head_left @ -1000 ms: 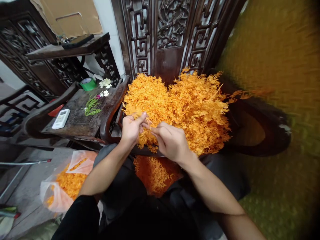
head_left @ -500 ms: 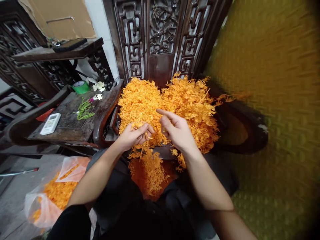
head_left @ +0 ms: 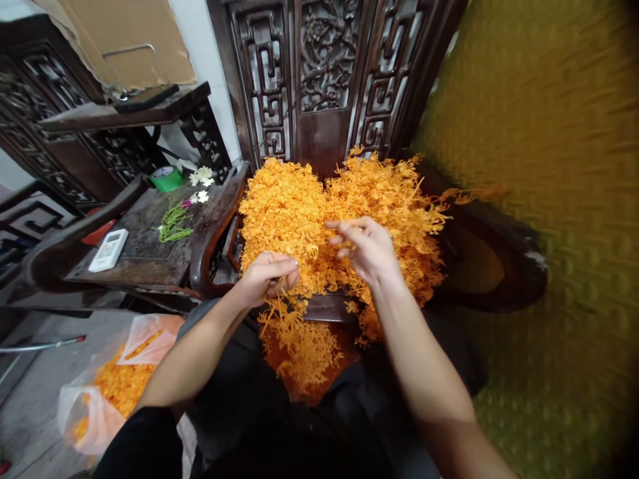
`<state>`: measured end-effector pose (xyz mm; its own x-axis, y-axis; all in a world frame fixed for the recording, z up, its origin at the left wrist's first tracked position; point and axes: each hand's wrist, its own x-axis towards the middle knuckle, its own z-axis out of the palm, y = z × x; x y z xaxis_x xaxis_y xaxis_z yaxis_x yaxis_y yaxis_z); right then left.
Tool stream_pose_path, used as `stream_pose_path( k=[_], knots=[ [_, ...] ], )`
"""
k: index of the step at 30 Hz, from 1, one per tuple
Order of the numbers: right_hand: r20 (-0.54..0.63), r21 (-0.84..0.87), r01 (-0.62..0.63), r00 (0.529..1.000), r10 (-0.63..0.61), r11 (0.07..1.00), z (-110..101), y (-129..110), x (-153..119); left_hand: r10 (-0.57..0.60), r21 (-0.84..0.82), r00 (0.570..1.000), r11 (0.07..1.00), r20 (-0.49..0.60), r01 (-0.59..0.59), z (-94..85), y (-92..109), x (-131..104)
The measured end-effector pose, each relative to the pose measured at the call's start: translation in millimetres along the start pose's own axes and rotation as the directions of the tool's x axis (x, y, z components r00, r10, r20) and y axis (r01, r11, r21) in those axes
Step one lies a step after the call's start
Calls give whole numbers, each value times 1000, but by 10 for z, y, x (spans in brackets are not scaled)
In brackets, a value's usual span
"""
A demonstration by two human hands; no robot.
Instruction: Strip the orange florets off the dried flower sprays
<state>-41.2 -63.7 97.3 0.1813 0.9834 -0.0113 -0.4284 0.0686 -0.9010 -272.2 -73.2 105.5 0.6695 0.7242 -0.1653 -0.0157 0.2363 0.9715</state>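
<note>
- Orange bits are filling a bag (head_left: 102, 392) on the floor at the left.
- White remote (head_left: 108, 250) is lying on the side table (head_left: 150, 256).
- Left hand (head_left: 264, 279) is pinching a sprig (head_left: 279, 313) that is hanging down.
- Right hand (head_left: 367, 249) is hovering, fingers loosely curled, over the orange pile (head_left: 309, 206) on the chair (head_left: 489, 266).

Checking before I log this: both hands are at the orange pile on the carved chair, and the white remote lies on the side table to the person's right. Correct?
Not quite. In the head view the white remote lies on the side table to the person's left. The rest holds: the left hand and right hand are at the orange pile on the carved chair.
</note>
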Motion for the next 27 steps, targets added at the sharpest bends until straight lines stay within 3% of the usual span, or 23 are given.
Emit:
stream_pose_path(
  k=[3,6,9,11,15,17,21,24,27],
  knots=[
    [222,-45,-58,973,66,997,69,13,-173,2,-22,1000,1000,6,-2,-26,7,35],
    [337,-173,-9,939,68,985,172,60,-336,1,-29,1000,1000,-24,-2,0,22,64],
    [254,-325,151,965,-68,934,240,129,-377,-8,-6,1000,1000,-26,8,48,25,79],
    [154,-274,209,973,-171,939,260,184,-315,-12,-13,1000,1000,-28,12,83,22,77],
    [-74,-1,121,990,-121,993,212,236,-49,-19,29,1000,999,7,19,137,25,25],
    [-137,27,82,988,-77,996,162,220,51,-30,74,999,997,35,27,146,38,-4],
    [117,-77,-5,993,14,997,113,122,-3,-121,133,992,984,41,114,122,66,-3],
    [273,-91,-8,961,33,996,112,5,-167,-141,153,989,979,39,134,81,69,21],
    [369,-274,63,928,44,960,133,-47,-284,-161,180,985,973,66,147,67,84,38]
  ],
)
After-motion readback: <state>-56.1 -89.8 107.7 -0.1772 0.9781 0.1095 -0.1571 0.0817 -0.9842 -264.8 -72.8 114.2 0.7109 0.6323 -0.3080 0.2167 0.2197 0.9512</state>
